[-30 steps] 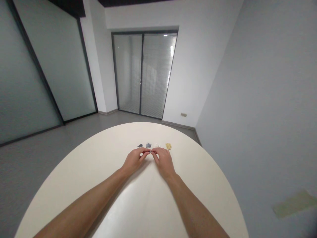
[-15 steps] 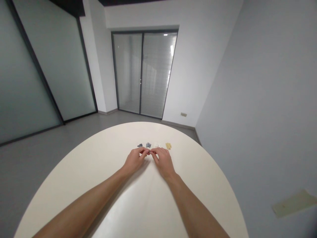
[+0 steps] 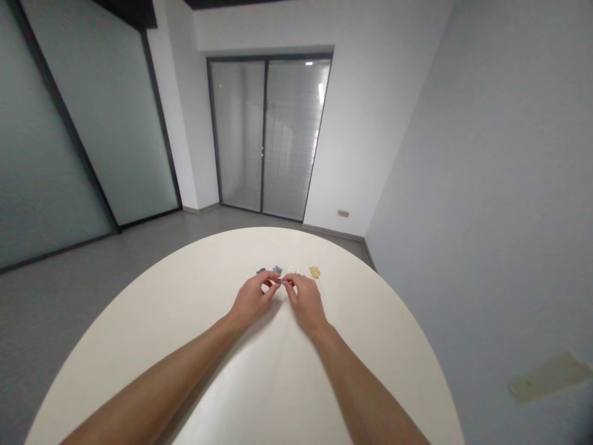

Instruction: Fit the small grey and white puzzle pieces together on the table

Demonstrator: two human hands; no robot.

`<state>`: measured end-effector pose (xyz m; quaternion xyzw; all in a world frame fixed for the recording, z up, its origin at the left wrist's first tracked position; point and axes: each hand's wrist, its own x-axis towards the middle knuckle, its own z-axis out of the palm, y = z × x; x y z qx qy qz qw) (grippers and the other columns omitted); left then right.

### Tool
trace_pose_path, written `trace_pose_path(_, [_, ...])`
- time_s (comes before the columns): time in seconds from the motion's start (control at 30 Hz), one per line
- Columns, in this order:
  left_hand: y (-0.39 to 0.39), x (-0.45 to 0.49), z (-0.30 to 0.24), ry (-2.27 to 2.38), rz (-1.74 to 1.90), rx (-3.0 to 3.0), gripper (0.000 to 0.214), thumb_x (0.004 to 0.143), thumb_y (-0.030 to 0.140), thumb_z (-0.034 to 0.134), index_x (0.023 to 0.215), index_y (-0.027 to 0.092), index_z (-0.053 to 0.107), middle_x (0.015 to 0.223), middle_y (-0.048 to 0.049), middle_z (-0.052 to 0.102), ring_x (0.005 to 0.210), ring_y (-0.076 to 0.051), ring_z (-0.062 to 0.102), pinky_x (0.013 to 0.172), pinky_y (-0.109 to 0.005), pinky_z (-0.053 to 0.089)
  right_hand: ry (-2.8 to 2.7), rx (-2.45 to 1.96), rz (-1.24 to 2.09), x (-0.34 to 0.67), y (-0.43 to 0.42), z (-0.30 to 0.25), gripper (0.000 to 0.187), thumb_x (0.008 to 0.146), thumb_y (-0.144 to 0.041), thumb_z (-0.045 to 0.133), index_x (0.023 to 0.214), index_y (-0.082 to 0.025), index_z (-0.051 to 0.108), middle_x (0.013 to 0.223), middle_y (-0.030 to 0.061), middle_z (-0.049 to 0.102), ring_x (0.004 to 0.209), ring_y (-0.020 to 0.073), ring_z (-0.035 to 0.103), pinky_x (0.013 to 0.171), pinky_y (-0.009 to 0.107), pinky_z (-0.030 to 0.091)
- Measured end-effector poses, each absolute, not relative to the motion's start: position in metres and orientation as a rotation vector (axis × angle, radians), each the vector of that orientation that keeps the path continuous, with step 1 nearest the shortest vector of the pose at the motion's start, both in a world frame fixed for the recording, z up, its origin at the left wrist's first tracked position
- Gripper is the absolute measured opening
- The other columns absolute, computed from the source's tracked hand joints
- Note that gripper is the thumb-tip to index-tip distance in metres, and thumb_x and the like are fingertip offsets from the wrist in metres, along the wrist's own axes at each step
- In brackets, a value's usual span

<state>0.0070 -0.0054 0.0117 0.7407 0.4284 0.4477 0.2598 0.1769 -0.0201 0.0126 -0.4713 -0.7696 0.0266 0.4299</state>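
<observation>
Over the far half of the table, my left hand (image 3: 253, 295) and my right hand (image 3: 304, 300) meet at the fingertips. Between them is a small dark blue-grey piece (image 3: 280, 281), too tiny for its kind to show. My left thumb and forefinger close on it from the left; my right fingertips pinch it from the right. Just beyond my fingers lie small piles of pieces: dark ones (image 3: 260, 271), blue-grey ones (image 3: 277, 270), white ones (image 3: 293, 270) partly behind my right hand, and yellow ones (image 3: 315, 272).
The round white table (image 3: 185, 278) fills the foreground, its curved far edge past the piles. A glass door (image 3: 296, 139) with blinds stands behind. Frosted panels (image 3: 102, 117) are at the left, a plain wall (image 3: 500, 185) at the right.
My left forefinger has lifted a little and spread from the thumb, so more of the small piece shows. My right hand has barely moved.
</observation>
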Motion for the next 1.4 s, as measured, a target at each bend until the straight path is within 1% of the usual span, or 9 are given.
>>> trace_pose_path(0.1, [-0.0047,0.0042,0.0103,1.214,1.191,2.064,0.022,0.087,0.033,0.056,0.102,0.024,0.069,0.104,-0.0049,0.072,0.087,-0.019,0.065,0.071,-0.028,0.052,-1.905,-1.182,0.072,0.1768,-0.0203,0.0125,0.020,0.099,-0.029,0.047,0.101,-0.023,0.066,0.099,0.0030,0.072,0.088,0.0177,0.064,0.086,0.033,0.043])
trace_pose_path(0.2, [-0.0052,0.0025,0.0111,1.247,1.179,2.083,0.021,0.088,0.036,0.057,0.100,0.025,0.070,0.101,-0.0038,0.073,0.087,-0.019,0.066,0.072,-0.029,0.052,-1.905,-1.179,0.084,0.1767,-0.0207,0.0125,0.021,0.099,-0.030,0.047,0.099,-0.022,0.066,0.098,0.0031,0.072,0.087,0.0177,0.064,0.086,0.033,0.043])
trace_pose_path(0.33, [-0.0069,0.0017,0.0132,1.264,1.156,2.110,0.022,0.089,0.038,0.057,0.099,0.026,0.071,0.099,-0.0019,0.074,0.086,-0.019,0.067,0.073,-0.028,0.051,-1.902,-1.148,0.117,0.1783,-0.0188,0.0106,0.021,0.100,-0.031,0.047,0.099,-0.022,0.066,0.097,0.0037,0.072,0.088,0.0185,0.063,0.086,0.033,0.043])
trace_pose_path(0.53, [-0.0087,0.0020,0.0162,1.266,1.122,2.127,0.027,0.092,0.041,0.052,0.099,0.027,0.073,0.101,-0.0016,0.075,0.086,-0.019,0.066,0.074,-0.028,0.050,-1.931,-1.137,0.132,0.1822,-0.0142,0.0071,0.018,0.099,-0.030,0.049,0.098,-0.022,0.066,0.098,0.0038,0.072,0.092,0.0193,0.063,0.086,0.033,0.043])
trace_pose_path(0.77, [-0.0085,0.0021,0.0164,1.276,1.092,2.113,0.028,0.093,0.042,0.050,0.097,0.028,0.074,0.100,-0.0004,0.075,0.087,-0.020,0.066,0.074,-0.028,0.049,-1.937,-1.134,0.137,0.1810,-0.0162,0.0092,0.019,0.099,-0.029,0.050,0.097,-0.022,0.067,0.096,0.0042,0.072,0.090,0.0198,0.064,0.085,0.033,0.043])
trace_pose_path(0.93, [-0.0080,0.0025,0.0152,1.296,1.092,2.098,0.027,0.093,0.041,0.050,0.095,0.026,0.073,0.097,-0.0002,0.075,0.084,-0.019,0.065,0.074,-0.028,0.047,-1.932,-1.132,0.134,0.1798,-0.0166,0.0089,0.018,0.099,-0.028,0.050,0.098,-0.021,0.067,0.096,0.0040,0.072,0.090,0.0195,0.063,0.085,0.033,0.043])
trace_pose_path(1.07, [-0.0086,0.0026,0.0154,1.308,1.107,2.086,0.027,0.093,0.040,0.049,0.094,0.025,0.072,0.093,-0.0010,0.074,0.082,-0.018,0.065,0.074,-0.028,0.047,-1.932,-1.110,0.127,0.1787,-0.0170,0.0079,0.014,0.097,-0.026,0.054,0.099,-0.022,0.067,0.096,0.0027,0.072,0.091,0.0189,0.063,0.085,0.033,0.042])
trace_pose_path(1.23, [-0.0082,0.0039,0.0143,1.321,1.130,2.064,0.027,0.093,0.039,0.048,0.092,0.023,0.071,0.091,-0.0015,0.074,0.080,-0.018,0.065,0.076,-0.028,0.047,-1.936,-1.093,0.131,0.1776,-0.0191,0.0094,0.011,0.096,-0.026,0.057,0.099,-0.022,0.067,0.093,0.0011,0.072,0.083,0.0173,0.063,0.083,0.033,0.040])
trace_pose_path(1.4, [-0.0074,0.0054,0.0128,1.266,1.127,2.061,0.028,0.094,0.039,0.047,0.093,0.023,0.070,0.091,-0.0023,0.073,0.081,-0.018,0.064,0.072,-0.028,0.047,-1.932,-1.105,0.104,0.1780,-0.0192,0.0094,0.012,0.096,-0.028,0.057,0.097,-0.022,0.067,0.092,0.0011,0.072,0.083,0.0175,0.063,0.082,0.033,0.039])
